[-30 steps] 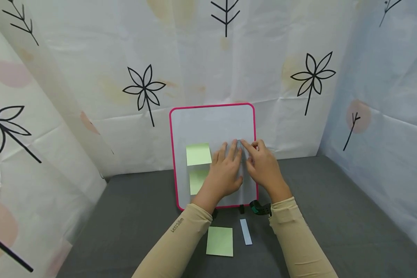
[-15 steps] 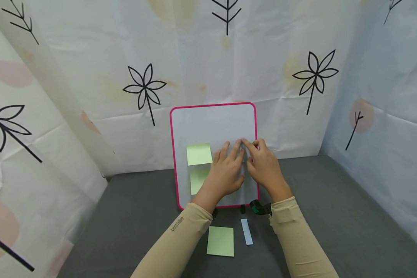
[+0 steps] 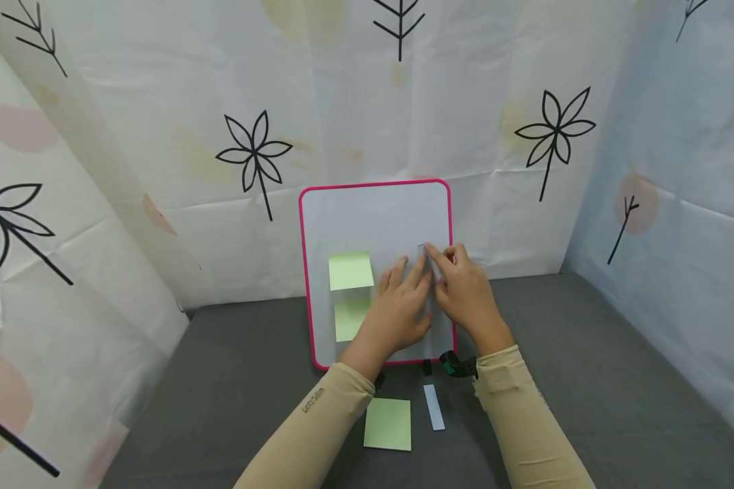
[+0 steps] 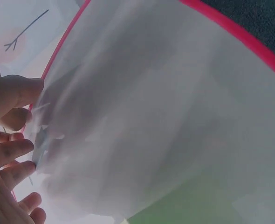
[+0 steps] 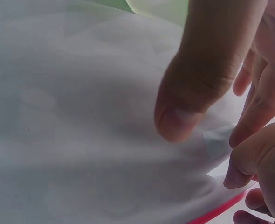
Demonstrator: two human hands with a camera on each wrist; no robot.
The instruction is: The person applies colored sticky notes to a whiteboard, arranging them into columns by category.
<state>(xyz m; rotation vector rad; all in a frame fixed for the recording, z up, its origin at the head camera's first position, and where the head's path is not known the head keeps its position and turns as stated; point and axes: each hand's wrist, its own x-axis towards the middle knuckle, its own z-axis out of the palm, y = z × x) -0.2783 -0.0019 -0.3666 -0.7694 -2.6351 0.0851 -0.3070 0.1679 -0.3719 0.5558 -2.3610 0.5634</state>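
A whiteboard (image 3: 373, 217) with a pink rim stands upright against the back sheet. My left hand (image 3: 400, 309) lies over its lower right part, fingers spread. A pale blue paper strip (image 5: 216, 141) sits on the board under the fingertips. Only its top edge shows in the head view. My right hand (image 3: 465, 288) comes in from the right, its index fingertip touching the strip's upper end and its thumb apart from that finger. Two pale green sticky notes, an upper note (image 3: 351, 270) and a lower note (image 3: 350, 319), are on the board's left side.
On the dark grey table (image 3: 245, 407) before the board lie a green sticky note (image 3: 388, 424) and another pale blue strip (image 3: 434, 407), both between the forearms. A small black clip (image 3: 427, 367) is at the board's bottom edge. Patterned sheets enclose the sides and back.
My left hand's fingertips have slid slightly down the board, away from the strip's top edge. The right hand stays with its index finger at the strip's upper end.
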